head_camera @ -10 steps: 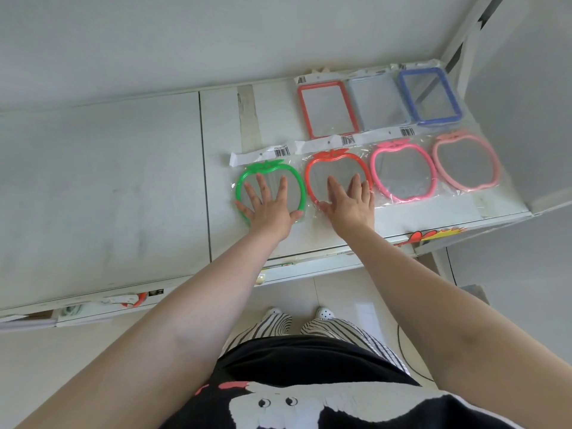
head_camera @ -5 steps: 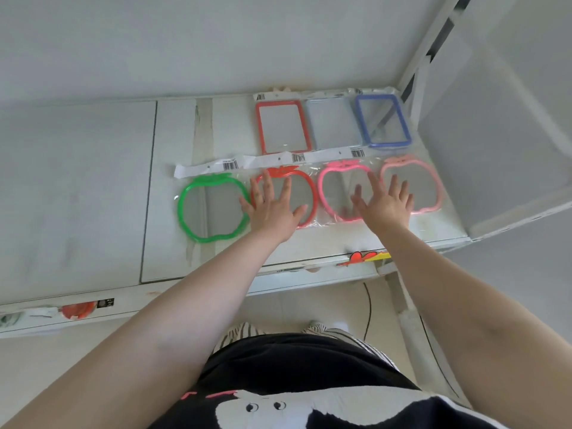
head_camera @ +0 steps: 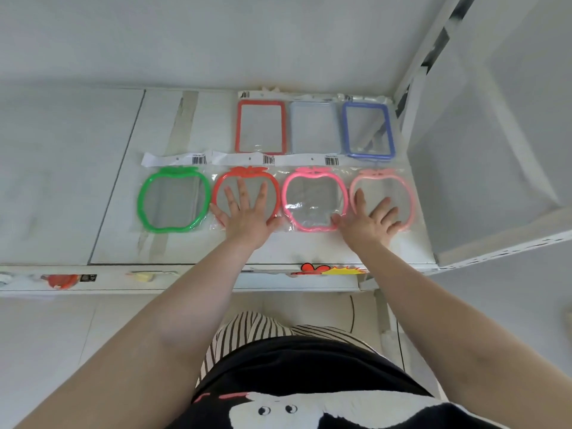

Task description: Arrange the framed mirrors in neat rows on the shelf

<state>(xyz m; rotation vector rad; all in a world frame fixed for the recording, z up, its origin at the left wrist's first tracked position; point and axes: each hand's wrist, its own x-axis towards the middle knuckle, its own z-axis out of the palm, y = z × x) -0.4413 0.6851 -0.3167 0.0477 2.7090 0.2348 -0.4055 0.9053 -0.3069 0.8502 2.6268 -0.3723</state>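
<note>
Red plastic under one palm, pale pink under the other. The left hand (head_camera: pixel 244 213) lies flat with fingers spread wide on the red apple-shaped mirror (head_camera: pixel 245 198), and the right hand (head_camera: pixel 370 219) is spread flat the same way on the pale pink apple-shaped mirror (head_camera: pixel 383 199), thumb reaching toward the bright pink apple-shaped mirror (head_camera: pixel 314 199) next door. Nothing is gripped, just pressing.

Moving outward, the green apple-shaped mirror (head_camera: pixel 171 199) sits untouched at the left end, so the front row is four apples side by side. Behind them is a row of three rectangular ones: the red rectangular mirror (head_camera: pixel 260 126), a grey-framed mirror (head_camera: pixel 314 128) and the blue rectangular mirror (head_camera: pixel 368 130), all on the white shelf (head_camera: pixel 117 236).

Looks pretty close to done, honestly. Both rows read straight, and what's left is probably small nudges to even out the gaps.

Hard to tell: whether the palms are actually sliding anything, and the grey frame nearly blends into the shelf. The plastic sleeves and barcode tags overlap, so the exact edges are fuzzy. The back packaging tabs are partly cut off against the wall.
</note>
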